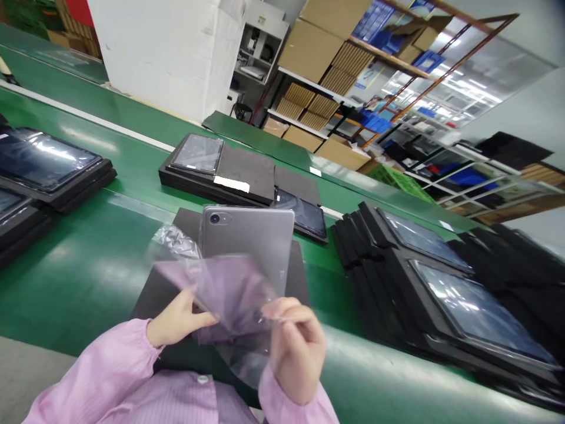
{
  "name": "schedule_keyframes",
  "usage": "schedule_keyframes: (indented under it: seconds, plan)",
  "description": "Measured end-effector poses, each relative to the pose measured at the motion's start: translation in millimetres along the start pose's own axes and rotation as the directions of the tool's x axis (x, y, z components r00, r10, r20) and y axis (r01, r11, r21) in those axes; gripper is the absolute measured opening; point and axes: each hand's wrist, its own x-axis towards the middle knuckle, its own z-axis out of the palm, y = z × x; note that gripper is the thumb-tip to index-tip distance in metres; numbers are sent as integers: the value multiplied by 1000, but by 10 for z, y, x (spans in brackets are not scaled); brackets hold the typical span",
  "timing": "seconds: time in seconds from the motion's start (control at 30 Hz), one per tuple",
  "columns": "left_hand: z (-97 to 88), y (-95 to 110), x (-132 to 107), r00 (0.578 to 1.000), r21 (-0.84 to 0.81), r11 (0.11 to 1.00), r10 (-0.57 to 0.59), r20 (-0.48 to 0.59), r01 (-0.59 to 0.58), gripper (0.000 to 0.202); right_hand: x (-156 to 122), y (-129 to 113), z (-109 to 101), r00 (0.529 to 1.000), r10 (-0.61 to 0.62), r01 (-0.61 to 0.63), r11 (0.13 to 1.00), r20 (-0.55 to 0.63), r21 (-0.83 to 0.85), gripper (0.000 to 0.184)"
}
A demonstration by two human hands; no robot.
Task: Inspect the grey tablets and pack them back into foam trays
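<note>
A grey tablet (247,235) shows its back to me, camera lens at its upper left corner, over a black foam pad (295,259). Clear plastic film (233,288), wrinkled and see-through, spreads in front of the tablet's lower part. My left hand (180,318) is closed on the film's left side, thumb toward me; whether it also touches the tablet is hidden. At the film's right side my right hand (298,347) pinches it between thumb and fingers. Crumpled clear plastic (176,241) lies beside the tablet's left edge.
Beyond the pad, a tablet (198,154) lies on black foam on the green bench (110,235). Stacked foam trays with tablets (468,300) stand at right; more tablets (44,159) lie at left. Behind are a white pillar (154,59) and shelves with cardboard boxes (313,47).
</note>
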Motion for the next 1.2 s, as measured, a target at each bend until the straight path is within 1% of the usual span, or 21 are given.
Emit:
schedule_keyframes:
  seconds: [0.07,0.13,0.17,0.23,0.33,0.4,0.47,0.6,0.63,0.67,0.73,0.77,0.83,0.87,0.9,0.93,0.97,1.03,1.1,1.13,1.2]
  plan:
    - [-13,-7,-1,1000,-25,1000,-1,10,1,48,2,114,-219,970,67,-92,991,-232,-97,13]
    - [-22,3,-4,999,-67,998,-13,30,15,57,-58,239,-379,923,121,-201,961,-365,-191,13]
    - [-25,13,-7,999,-72,997,-23,36,26,60,-108,292,-426,908,147,-252,940,-391,-232,22]
    - [-31,33,-12,999,-56,997,-43,30,44,59,-230,367,-448,908,212,-326,900,-360,-290,44]
    - [-29,47,-13,999,-14,999,-37,-13,36,54,-377,412,-362,890,359,-438,845,-279,-309,53]
    - [-14,45,-11,998,35,999,-18,-54,20,52,-404,418,-299,850,439,-511,819,-289,-259,49]
    - [3,45,-15,996,91,996,-13,-94,22,49,-370,412,-280,806,482,-555,817,-345,-154,47]
    - [-35,90,-77,984,92,993,-56,-171,73,52,-168,320,-413,660,597,-602,784,-456,154,44]
    - [-71,112,-102,977,84,993,-68,-202,87,54,-111,272,-470,649,578,-580,797,-494,170,42]
    - [-117,136,-128,968,86,991,-77,-238,99,56,-60,212,-528,657,516,-539,831,-549,136,39]
    - [-221,180,-172,940,105,987,-76,-332,117,57,12,65,-619,681,308,-425,905,-664,-15,38]
    - [-270,198,-186,920,110,986,-71,-386,122,57,30,-16,-640,679,185,-364,925,-710,-107,39]
    - [-340,215,-198,871,88,989,-63,-488,121,57,34,-170,-622,652,-58,-294,900,-756,-322,41]
    - [-358,215,-196,848,60,992,-59,-527,107,58,25,-229,-586,646,-176,-283,848,-743,-448,39]
    - [-366,209,-191,830,26,996,-56,-554,85,59,10,-267,-539,654,-301,-272,763,-694,-587,35]
    - [-366,198,-183,819,-10,998,-56,-571,62,59,-11,-279,-486,678,-403,-255,655,-615,-711,31]
    - [-362,183,-175,816,-47,998,-66,-574,48,58,-37,-261,-432,718,-460,-230,552,-523,-802,28]
    - [-352,145,-159,818,-129,991,-109,-565,43,55,-110,-132,-334,808,-486,-123,416,-335,-901,24]
    - [-354,104,-145,807,-220,975,-164,-567,43,55,-217,94,-260,876,-469,46,323,-118,-945,28]
    - [-359,85,-139,796,-267,963,-186,-576,32,54,-279,223,-233,892,-451,132,282,-10,-950,33]
    - [-372,61,-128,765,-343,939,-204,-611,-23,49,-404,468,-197,896,-412,274,218,166,-937,45]
